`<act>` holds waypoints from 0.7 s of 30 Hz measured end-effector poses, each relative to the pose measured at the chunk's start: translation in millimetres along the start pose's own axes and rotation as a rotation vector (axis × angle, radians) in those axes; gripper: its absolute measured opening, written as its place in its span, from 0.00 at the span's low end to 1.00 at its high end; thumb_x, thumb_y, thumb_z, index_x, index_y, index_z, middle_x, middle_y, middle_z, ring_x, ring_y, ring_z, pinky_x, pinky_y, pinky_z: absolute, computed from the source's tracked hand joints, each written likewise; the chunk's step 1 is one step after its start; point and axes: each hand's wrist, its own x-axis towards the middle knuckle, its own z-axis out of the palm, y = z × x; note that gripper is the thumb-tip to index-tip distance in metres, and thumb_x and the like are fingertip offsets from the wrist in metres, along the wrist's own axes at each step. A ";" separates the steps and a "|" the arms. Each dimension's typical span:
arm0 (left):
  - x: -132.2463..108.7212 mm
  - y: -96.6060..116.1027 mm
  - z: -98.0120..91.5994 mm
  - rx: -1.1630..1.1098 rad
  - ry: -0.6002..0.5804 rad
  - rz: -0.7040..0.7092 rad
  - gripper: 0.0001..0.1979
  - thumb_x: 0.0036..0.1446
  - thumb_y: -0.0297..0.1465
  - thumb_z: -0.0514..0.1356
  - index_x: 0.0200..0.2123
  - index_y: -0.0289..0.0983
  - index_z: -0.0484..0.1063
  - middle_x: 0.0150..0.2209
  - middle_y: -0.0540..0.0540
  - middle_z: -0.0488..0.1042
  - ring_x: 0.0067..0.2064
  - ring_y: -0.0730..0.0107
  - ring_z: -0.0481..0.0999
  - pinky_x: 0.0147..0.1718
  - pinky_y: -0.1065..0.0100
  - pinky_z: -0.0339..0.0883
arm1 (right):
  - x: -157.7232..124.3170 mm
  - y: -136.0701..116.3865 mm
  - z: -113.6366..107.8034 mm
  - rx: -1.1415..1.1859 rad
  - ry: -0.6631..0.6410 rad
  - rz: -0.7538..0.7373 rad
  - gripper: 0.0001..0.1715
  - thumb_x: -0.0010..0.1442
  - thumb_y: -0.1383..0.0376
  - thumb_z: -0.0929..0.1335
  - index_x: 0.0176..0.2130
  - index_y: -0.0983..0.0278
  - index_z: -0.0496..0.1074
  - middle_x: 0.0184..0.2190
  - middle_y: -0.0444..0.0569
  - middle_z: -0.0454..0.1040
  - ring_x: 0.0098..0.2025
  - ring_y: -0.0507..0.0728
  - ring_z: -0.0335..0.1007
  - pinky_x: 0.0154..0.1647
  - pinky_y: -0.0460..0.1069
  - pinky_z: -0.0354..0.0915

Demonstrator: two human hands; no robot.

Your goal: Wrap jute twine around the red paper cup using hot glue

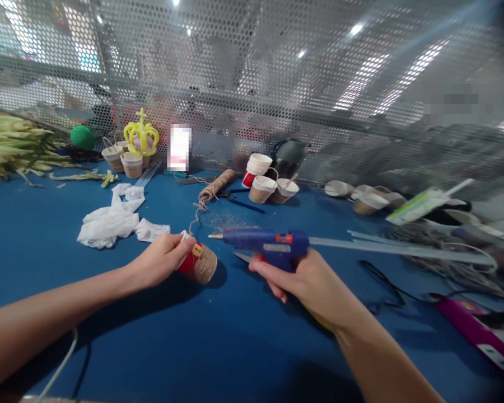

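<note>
My left hand (pixel 168 254) grips the rim of a small paper cup (pixel 205 265), tilted on its side, its red wall partly wrapped in brown twine. From the cup a strand of twine runs back to a twine roll (pixel 217 186). In my right hand (pixel 302 280) is a blue hot glue gun (pixel 265 242), its nozzle pointing left, just above and right of the cup and apart from it. A long clear glue stick (pixel 399 249) sticks out of the gun's back. Scissors (pixel 242 257) lie on the table, partly hidden under my right hand.
Crumpled white tissue (pixel 109 225) lies left of the cup. Twine-wrapped cups (pixel 262 189) and blue-handled pliers (pixel 246 205) are behind. A yellow crown (pixel 141 137) stands back left. Grey cord (pixel 441 252) and a purple power strip (pixel 474 330) lie right. Perforated metal panel (pixel 235 73) closes the back.
</note>
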 end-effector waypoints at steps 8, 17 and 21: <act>2.0 -0.1 1.2 -0.040 0.003 -0.012 0.22 0.52 0.42 0.47 0.24 0.30 0.70 0.17 0.50 0.66 0.18 0.77 0.59 0.16 0.75 0.52 | -8.5 2.7 15.9 -0.387 0.111 -0.225 0.04 0.50 0.62 0.65 0.27 0.60 0.67 0.23 0.43 0.71 0.26 0.54 0.67 0.28 0.48 0.64; 2.1 1.4 1.7 -0.040 0.002 -0.009 0.22 0.52 0.41 0.47 0.25 0.29 0.71 0.18 0.49 0.67 0.19 0.76 0.60 0.16 0.75 0.51 | -7.1 -9.8 15.9 -0.370 0.060 -0.328 0.08 0.51 0.67 0.62 0.26 0.58 0.69 0.18 0.44 0.69 0.20 0.53 0.64 0.22 0.48 0.63; 1.8 0.8 2.3 -0.045 0.011 -0.010 0.22 0.52 0.41 0.47 0.25 0.29 0.71 0.17 0.49 0.66 0.19 0.77 0.59 0.16 0.75 0.50 | -6.3 -7.7 16.2 -0.375 0.065 -0.356 0.08 0.51 0.68 0.62 0.26 0.58 0.69 0.19 0.43 0.69 0.20 0.52 0.64 0.21 0.47 0.63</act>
